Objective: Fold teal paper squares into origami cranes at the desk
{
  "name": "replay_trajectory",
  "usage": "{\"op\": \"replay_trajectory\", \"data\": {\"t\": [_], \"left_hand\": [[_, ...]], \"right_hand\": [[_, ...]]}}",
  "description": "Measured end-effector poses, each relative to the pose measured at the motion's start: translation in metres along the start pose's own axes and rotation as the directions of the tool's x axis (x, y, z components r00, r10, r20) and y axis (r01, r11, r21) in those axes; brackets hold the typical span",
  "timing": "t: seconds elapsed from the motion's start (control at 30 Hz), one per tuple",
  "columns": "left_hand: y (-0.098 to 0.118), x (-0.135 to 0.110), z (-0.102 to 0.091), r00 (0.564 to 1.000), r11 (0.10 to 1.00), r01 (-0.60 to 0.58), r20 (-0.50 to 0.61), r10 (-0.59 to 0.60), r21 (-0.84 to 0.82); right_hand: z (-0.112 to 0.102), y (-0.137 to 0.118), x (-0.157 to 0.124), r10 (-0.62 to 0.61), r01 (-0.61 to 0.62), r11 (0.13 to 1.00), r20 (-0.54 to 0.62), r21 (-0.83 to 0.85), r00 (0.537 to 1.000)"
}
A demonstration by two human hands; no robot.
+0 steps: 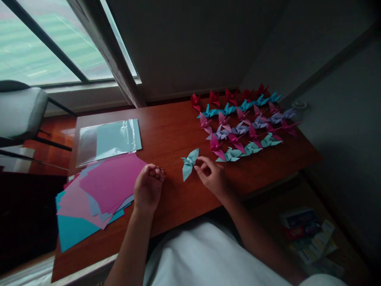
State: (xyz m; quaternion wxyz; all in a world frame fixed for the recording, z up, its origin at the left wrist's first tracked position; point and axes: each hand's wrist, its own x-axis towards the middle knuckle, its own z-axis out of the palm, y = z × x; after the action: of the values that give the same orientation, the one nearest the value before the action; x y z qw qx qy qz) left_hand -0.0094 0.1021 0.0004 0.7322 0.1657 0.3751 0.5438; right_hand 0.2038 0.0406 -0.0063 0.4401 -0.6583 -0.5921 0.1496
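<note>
A pale mint origami crane (189, 163) with its wings spread is pinched by its edge between the thumb and index finger of my right hand (212, 174), over the middle of the table. My left hand (150, 182) is loosely curled, with nothing visible in its fingers, and sits beside the fanned stack of coloured paper (113, 182). Just beyond my right hand, folded cranes stand in rows: mint ones (230, 154) nearest, then magenta (216, 146), lavender (222, 132), pink (205, 122), blue (229, 109) and red (195, 102).
On the wooden table (166, 127), a clear plastic sleeve with light blue-green paper (114, 137) lies at the far left. A chair (22, 111) stands by the window at left. Booklets (315, 242) lie low at the right, below the table's edge.
</note>
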Motion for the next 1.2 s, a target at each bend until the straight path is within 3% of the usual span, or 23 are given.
{"op": "replay_trajectory", "data": {"t": [0.2, 0.3, 0.43, 0.53, 0.57, 0.63, 0.7, 0.77, 0.83, 0.9, 1.2], "left_hand": [[-0.001, 0.001, -0.001, 1.000, 1.000, 0.002, -0.010, -0.002, 0.005], [0.000, 0.001, -0.001, 1.000, 1.000, 0.007, -0.015, -0.007, -0.002], [0.000, 0.001, -0.001, 1.000, 1.000, 0.014, -0.015, -0.014, 0.002], [0.000, 0.001, -0.001, 1.000, 1.000, 0.019, -0.013, -0.018, 0.009], [0.000, 0.001, -0.002, 1.000, 1.000, 0.018, -0.011, -0.018, 0.014], [0.000, 0.001, -0.002, 1.000, 0.999, 0.011, -0.005, -0.011, 0.030], [0.000, 0.002, -0.002, 1.000, 0.999, 0.002, 0.000, -0.002, 0.050], [0.000, 0.002, -0.002, 1.000, 0.998, -0.004, -0.001, 0.004, 0.065], [0.000, 0.002, -0.002, 1.000, 0.997, -0.005, -0.005, 0.006, 0.076], [0.000, 0.003, -0.002, 1.000, 0.996, -0.009, -0.009, 0.010, 0.086], [0.001, 0.003, -0.001, 0.999, 0.993, -0.027, -0.029, 0.031, 0.114]], "right_hand": [[0.014, 0.004, 0.003, 0.004, -0.004, 1.000, -0.015, 0.001, 1.000], [0.008, -0.006, 0.001, -0.011, 0.012, 1.000, -0.044, 0.025, 0.999], [-0.032, -0.025, -0.014, -0.055, 0.059, 0.997, -0.079, 0.053, 0.995], [-0.088, -0.018, -0.025, -0.069, 0.052, 0.996, -0.271, -0.070, 0.960], [-0.110, -0.007, -0.026, -0.025, -0.025, 0.992, -0.379, -0.125, 0.925], [-0.157, 0.026, -0.025, 0.029, -0.183, 0.968, -0.650, -0.170, 0.759], [-0.202, 0.069, -0.021, 0.055, -0.313, 0.930, -0.770, -0.192, 0.636], [-0.237, 0.113, -0.017, 0.108, -0.446, 0.876, -0.823, -0.186, 0.557], [-0.260, 0.148, -0.016, 0.177, -0.495, 0.854, -0.806, -0.160, 0.565], [-0.269, 0.174, -0.017, 0.230, -0.528, 0.839, -0.791, -0.135, 0.568], [-0.269, 0.232, -0.010, 0.330, -0.636, 0.759, -0.757, -0.142, 0.563]]}}
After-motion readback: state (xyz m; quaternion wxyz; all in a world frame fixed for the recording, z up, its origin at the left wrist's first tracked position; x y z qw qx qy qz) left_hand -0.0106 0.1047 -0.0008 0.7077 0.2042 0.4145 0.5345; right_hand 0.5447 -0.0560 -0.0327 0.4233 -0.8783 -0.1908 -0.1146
